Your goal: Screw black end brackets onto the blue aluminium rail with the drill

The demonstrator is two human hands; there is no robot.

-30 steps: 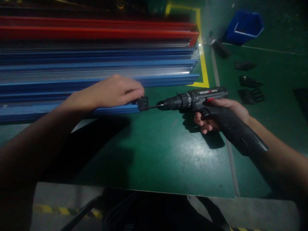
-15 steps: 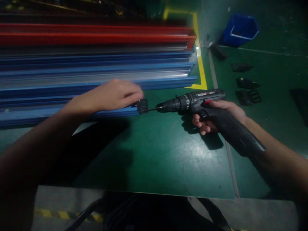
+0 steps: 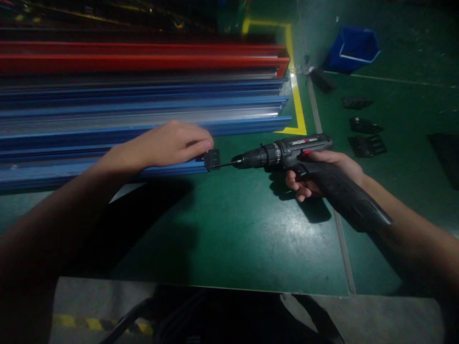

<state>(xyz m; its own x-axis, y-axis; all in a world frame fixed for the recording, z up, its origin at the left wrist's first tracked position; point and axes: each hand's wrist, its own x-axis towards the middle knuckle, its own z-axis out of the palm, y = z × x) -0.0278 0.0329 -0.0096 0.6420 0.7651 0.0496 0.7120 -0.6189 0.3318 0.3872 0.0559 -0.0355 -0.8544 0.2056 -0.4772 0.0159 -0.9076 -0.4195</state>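
My left hand [image 3: 172, 142] rests on the nearest blue metal rail [image 3: 71, 171] and pinches a small black end cap [image 3: 213, 159] against the rail's end. My right hand [image 3: 322, 174] is closed round the grip of a black cordless drill [image 3: 294, 152]. The drill lies level, pointing left, and its thin bit touches the black end cap. Both hands are over a green table top [image 3: 233, 229].
Several long blue rails [image 3: 143, 105] and a red rail [image 3: 143, 59] lie stacked side by side behind. Black plastic parts [image 3: 367, 143] lie at the right, a blue bin [image 3: 353, 48] at the back right. Yellow tape marks the table [image 3: 299, 114].
The view has shifted slightly; the hands and the drill keep the same hold and stay pressed against the end cap.
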